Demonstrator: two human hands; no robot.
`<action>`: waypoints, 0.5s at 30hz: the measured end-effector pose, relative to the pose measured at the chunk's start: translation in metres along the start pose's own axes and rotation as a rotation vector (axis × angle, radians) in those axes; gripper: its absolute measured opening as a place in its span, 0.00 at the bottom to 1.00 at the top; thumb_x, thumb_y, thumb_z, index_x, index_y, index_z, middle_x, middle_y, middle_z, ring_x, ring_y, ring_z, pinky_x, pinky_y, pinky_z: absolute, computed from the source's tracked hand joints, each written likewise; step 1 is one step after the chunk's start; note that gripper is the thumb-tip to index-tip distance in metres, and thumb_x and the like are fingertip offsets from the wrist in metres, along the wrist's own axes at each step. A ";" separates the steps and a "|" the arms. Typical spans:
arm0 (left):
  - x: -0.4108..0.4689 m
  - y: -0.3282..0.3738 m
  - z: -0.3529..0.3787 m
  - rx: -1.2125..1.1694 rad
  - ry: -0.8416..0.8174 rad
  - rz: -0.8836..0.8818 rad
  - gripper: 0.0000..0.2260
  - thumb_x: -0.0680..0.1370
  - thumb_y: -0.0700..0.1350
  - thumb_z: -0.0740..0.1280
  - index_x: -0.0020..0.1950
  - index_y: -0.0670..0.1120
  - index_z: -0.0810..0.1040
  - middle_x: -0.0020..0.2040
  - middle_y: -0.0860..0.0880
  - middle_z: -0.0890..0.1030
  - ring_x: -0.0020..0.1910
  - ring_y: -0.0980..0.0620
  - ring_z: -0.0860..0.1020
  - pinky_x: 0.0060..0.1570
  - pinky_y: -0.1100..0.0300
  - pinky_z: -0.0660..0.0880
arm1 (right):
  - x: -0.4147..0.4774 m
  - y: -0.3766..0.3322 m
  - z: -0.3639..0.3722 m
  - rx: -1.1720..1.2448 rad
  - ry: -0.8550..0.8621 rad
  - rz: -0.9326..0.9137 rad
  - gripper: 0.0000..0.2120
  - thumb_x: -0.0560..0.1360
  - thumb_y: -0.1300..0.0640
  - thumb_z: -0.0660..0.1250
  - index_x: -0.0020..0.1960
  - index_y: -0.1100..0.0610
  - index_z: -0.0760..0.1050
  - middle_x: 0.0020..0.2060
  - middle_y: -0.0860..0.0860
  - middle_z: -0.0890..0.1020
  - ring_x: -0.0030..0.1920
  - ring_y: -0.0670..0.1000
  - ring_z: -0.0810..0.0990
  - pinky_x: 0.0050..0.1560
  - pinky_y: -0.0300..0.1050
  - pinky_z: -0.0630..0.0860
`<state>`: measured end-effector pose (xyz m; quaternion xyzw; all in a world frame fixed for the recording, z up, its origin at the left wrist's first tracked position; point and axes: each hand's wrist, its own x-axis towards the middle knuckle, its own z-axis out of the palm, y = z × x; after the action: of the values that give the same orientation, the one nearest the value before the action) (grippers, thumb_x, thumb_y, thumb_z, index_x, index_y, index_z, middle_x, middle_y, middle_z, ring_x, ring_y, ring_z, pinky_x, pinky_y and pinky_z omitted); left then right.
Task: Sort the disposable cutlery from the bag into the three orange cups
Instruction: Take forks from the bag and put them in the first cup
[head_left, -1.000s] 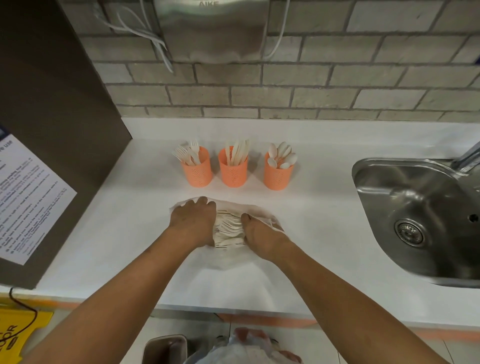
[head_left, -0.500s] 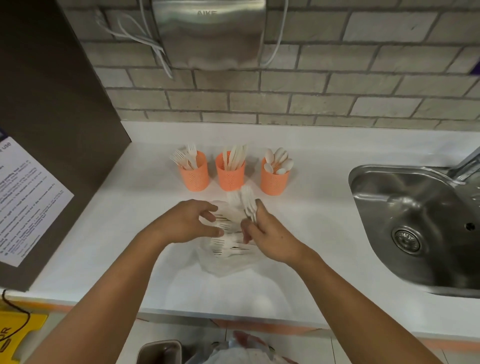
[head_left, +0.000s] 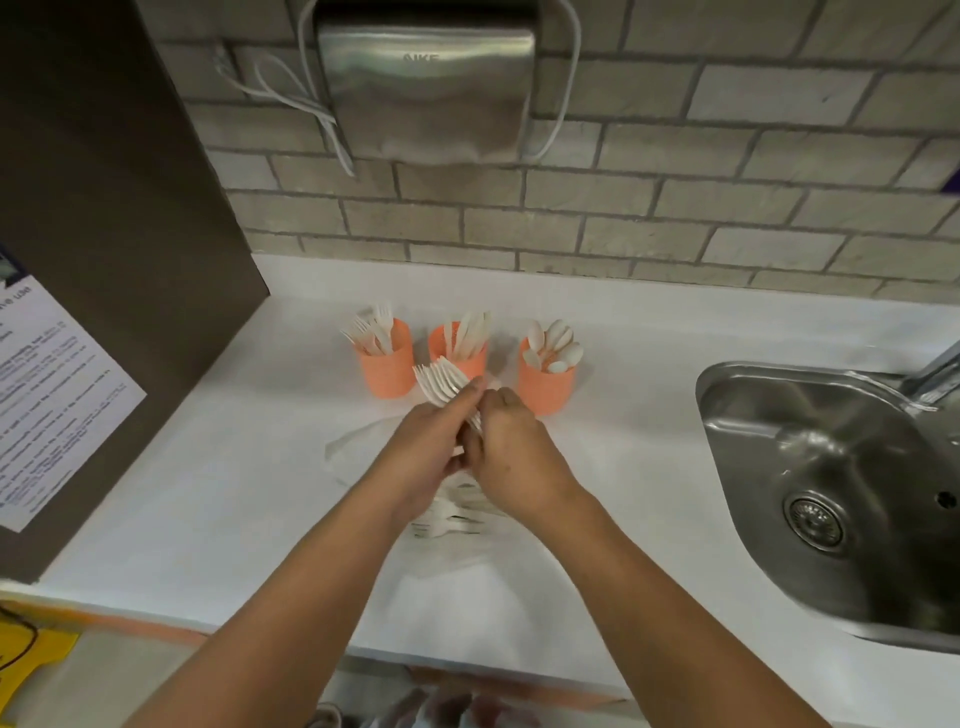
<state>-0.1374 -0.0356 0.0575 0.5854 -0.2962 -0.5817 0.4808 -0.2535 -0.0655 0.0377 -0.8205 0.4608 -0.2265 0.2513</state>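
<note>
The cups (head_left: 387, 374) are dotted orange, the cutlery (head_left: 553, 343) white, the wall (head_left: 675, 208) grey brick.

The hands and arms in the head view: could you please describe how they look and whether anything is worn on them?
Both arms are bare as far as the frame shows: no sleeve on the left forearm or the right forearm. The left hand and the right hand are ungloved, and no ring, watch or bracelet is visible.
</note>
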 end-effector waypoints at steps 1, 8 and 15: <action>0.004 -0.001 0.002 -0.031 0.054 0.002 0.16 0.83 0.54 0.67 0.61 0.44 0.83 0.45 0.49 0.87 0.47 0.52 0.84 0.47 0.58 0.78 | 0.003 -0.003 0.003 -0.099 -0.018 0.008 0.12 0.82 0.60 0.61 0.62 0.64 0.72 0.52 0.59 0.76 0.45 0.62 0.81 0.43 0.55 0.78; 0.028 0.005 -0.011 -0.460 0.262 -0.034 0.13 0.86 0.50 0.63 0.50 0.43 0.81 0.44 0.45 0.85 0.42 0.50 0.84 0.51 0.54 0.80 | 0.017 -0.017 0.006 -0.035 -0.015 -0.004 0.14 0.76 0.47 0.64 0.51 0.57 0.80 0.41 0.52 0.79 0.41 0.54 0.81 0.41 0.50 0.78; 0.034 0.042 -0.073 -0.327 0.007 0.009 0.16 0.85 0.59 0.61 0.51 0.47 0.76 0.36 0.52 0.71 0.29 0.54 0.67 0.29 0.63 0.68 | 0.069 -0.026 -0.026 0.342 0.120 0.216 0.11 0.79 0.50 0.63 0.47 0.53 0.82 0.37 0.45 0.83 0.36 0.42 0.78 0.41 0.42 0.73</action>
<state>-0.0531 -0.0656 0.0716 0.5001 -0.1987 -0.6180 0.5732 -0.2198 -0.1189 0.0832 -0.6968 0.5151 -0.3215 0.3819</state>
